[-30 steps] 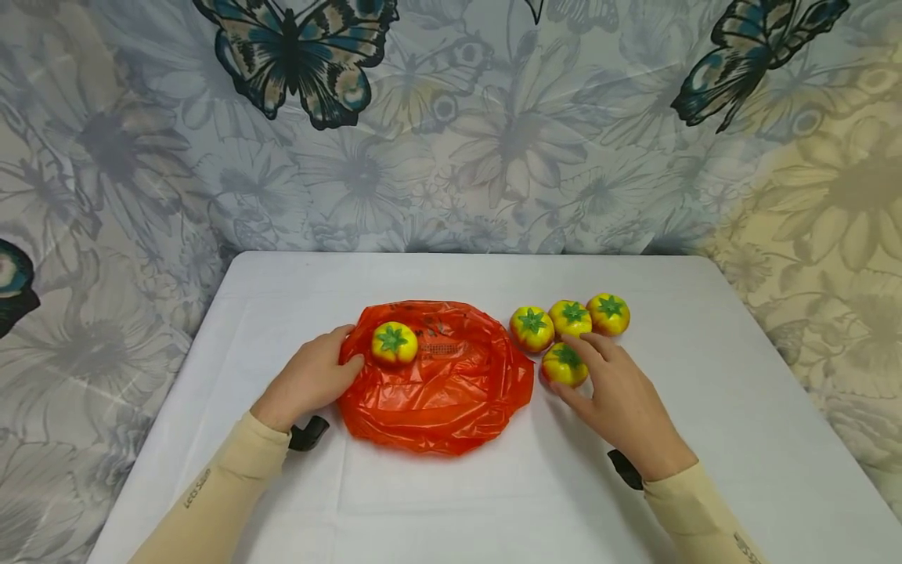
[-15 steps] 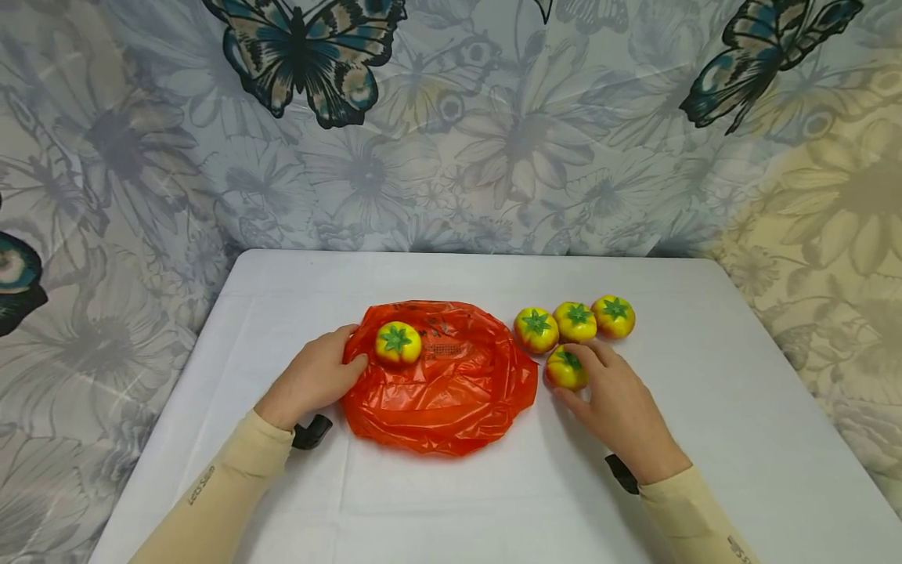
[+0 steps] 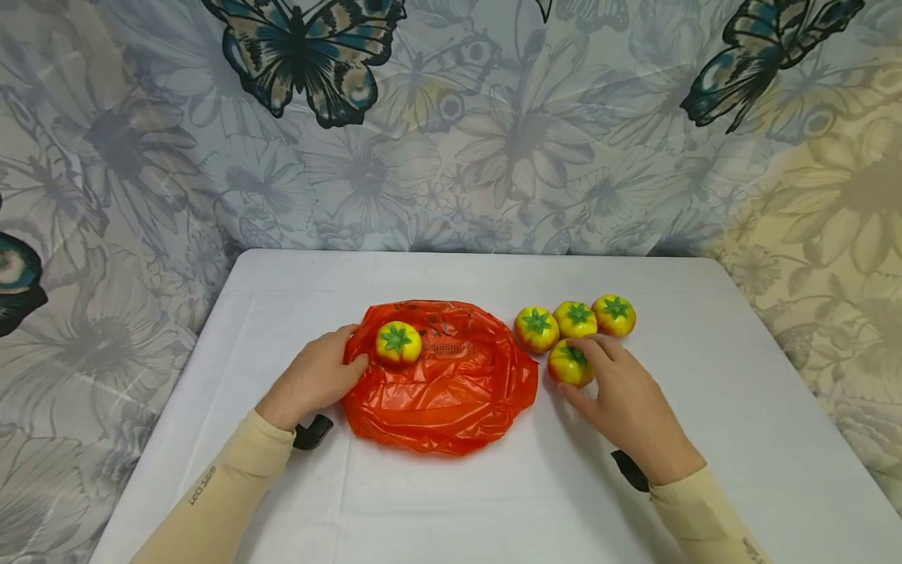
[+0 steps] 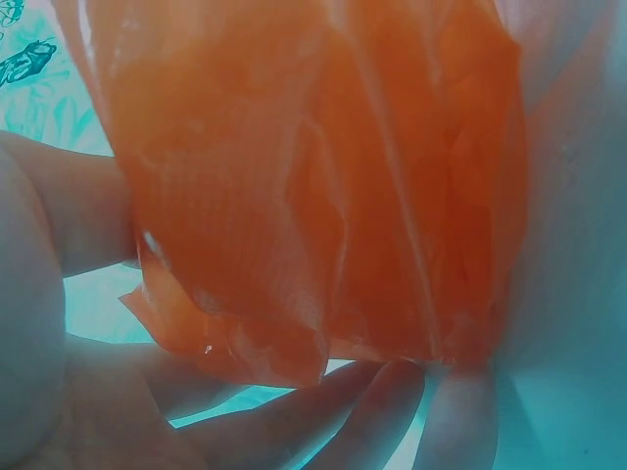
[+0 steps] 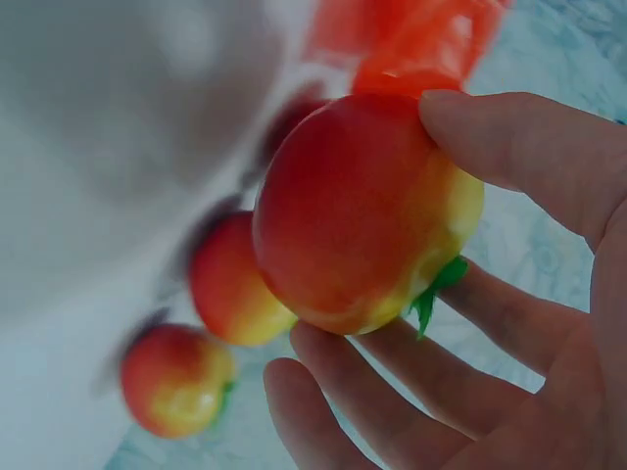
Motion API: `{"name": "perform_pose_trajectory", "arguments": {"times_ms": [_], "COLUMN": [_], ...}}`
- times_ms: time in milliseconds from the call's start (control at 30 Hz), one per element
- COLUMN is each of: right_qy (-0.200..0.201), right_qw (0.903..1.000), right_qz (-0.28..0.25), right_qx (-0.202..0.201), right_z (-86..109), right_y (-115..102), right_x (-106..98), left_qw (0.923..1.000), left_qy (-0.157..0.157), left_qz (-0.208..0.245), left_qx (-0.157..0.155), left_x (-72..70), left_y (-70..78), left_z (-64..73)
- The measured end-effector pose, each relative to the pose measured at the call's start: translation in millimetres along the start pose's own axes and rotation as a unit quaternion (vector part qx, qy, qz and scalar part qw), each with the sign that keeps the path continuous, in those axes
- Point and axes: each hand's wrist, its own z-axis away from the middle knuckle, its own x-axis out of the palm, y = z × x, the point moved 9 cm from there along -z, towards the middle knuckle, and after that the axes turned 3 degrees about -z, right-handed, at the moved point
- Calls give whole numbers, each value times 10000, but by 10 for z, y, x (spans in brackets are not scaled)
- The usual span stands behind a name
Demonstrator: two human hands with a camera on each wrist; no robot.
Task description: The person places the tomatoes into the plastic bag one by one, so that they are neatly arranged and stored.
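Observation:
A crinkled red plastic bag (image 3: 444, 399) lies flat on the white table, and its left edge is gripped by my left hand (image 3: 313, 378). The left wrist view has the bag (image 4: 313, 196) filling most of it, with fingers (image 4: 392, 392) behind its lower edge. One yellow-red toy tomato (image 3: 398, 343) with a green star-shaped top sits on the bag's upper left. Just right of the bag, my right hand (image 3: 630, 407) holds another tomato (image 3: 569, 364) between thumb and fingers. The right wrist view brings this tomato (image 5: 358, 215) close, its red underside facing the camera.
Behind the held tomato, a row of three similar tomatoes (image 3: 576, 321) stands on the white table (image 3: 451, 509). A curtain (image 3: 479, 157) printed with flowers and butterflies hangs past the table's far edge. Black wrist devices (image 3: 312, 432) show under both wrists.
My right hand's fingers have settled round the near tomato, which has shifted slightly. The left hand stays at the bag's edge. The whole head view has moved a little.

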Motion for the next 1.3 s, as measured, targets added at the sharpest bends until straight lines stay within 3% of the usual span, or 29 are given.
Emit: {"name": "perform_pose_trajectory", "arguments": {"times_ms": [267, 533, 767, 1000, 1300], "right_qy": [-46, -75, -255, -556, -690], "right_qw": [9993, 9968, 9947, 9894, 9874], "right_qz": [-221, -334, -602, -842, -926], "right_qx": [-304, -718, -788, -1048, -1077], "right_z": [-126, -419, -677, -856, -918], "right_y": [-275, -627, -973, -1314, -1395], "right_x": [-156, -111, 68, 384, 623], "left_qw": [10000, 10000, 10000, 9999, 10000], "left_qy": [-4, 17, 55, 12, 48], "left_qz": [-1, 7, 29, 70, 64], "left_qx": [-56, -94, -41, -126, -45], "left_x": [1, -1, 7, 23, -3], "left_y": [-9, -21, -14, -47, -18], "left_z": [0, -8, -12, 11, 0]}}
